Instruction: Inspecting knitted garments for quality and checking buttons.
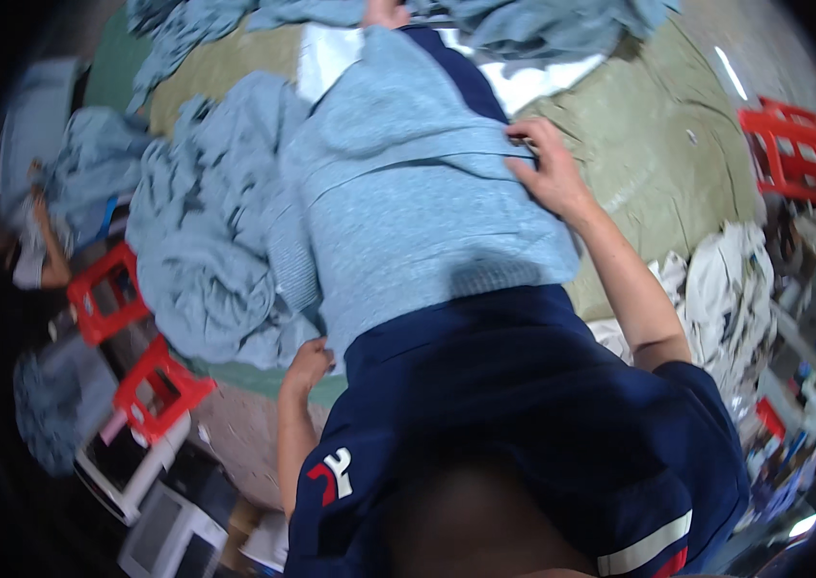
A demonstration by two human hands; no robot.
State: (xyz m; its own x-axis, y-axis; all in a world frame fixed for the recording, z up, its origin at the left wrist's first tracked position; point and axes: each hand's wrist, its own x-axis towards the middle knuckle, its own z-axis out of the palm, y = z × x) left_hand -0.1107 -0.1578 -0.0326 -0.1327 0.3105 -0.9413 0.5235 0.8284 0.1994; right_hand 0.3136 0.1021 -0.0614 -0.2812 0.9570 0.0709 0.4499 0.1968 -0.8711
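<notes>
Spread in front of my body lies a light blue knit sweater (pixel 408 202), its layers creased across the middle and a ribbed band at the near edge. At the sweater's right edge, my right hand (pixel 552 173) rests on the fabric with thumb and fingers apart. My left hand (pixel 307 366) is low, by the sweater's near left corner, its fingers curled closed on the edge of the cloth. Part of those fingers is hidden. A heap of similar light blue knitwear (pixel 210 231) lies against the sweater's left side.
An olive cover (pixel 649 144) lies over the round table. Another person's hand (pixel 387 13) shows at the far edge, near more blue knitwear (pixel 533 24). Red stools (pixel 162 390) stand at left, another red stool (pixel 789 149) at right. Cream garments (pixel 731 289) are piled at right.
</notes>
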